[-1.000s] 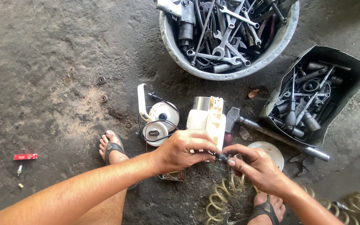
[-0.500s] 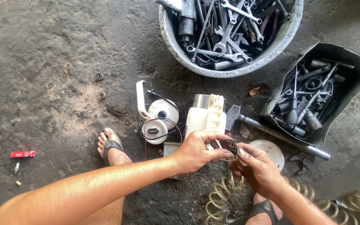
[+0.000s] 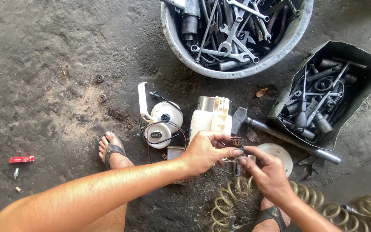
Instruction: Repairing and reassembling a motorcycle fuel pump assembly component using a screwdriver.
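My left hand (image 3: 208,151) and my right hand (image 3: 266,170) meet over the concrete floor and pinch a small dark connector part (image 3: 236,142) between their fingertips. Thin wires hang below it. Just beyond the hands lies a white plastic housing with a metal cylinder (image 3: 211,116). To its left sits a white round part with black wires and a white curved arm (image 3: 160,122).
A grey basin full of wrenches (image 3: 237,34) stands at the top. A dark box of sockets and tools (image 3: 323,99) is at the right, with a hammer (image 3: 280,135) and white disc (image 3: 278,152) near it. A coiled air hose (image 3: 305,202) lies below. My sandalled foot (image 3: 113,151) rests at the left.
Both hands have shifted slightly down and drawn closer together around the small dark part. The view has moved a little.
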